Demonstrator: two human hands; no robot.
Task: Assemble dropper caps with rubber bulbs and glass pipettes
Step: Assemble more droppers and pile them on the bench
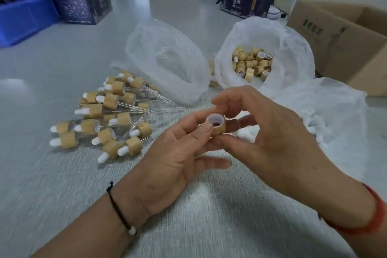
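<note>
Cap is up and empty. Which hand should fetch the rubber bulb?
Right, probably. The left hand pinches the bamboo cap with thumb on its rim; the right hand only steadies it, and the white bulbs lie on its side.

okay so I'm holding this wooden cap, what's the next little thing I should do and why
Probably reach your right hand to the white bulbs in the bag beside it and take one: the cap pinched in your left hand shows an open hole and no bulb.

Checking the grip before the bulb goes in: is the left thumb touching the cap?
Touching. The head view shows the left hand's thumb pressed against the cap's rim, no gap.
</note>
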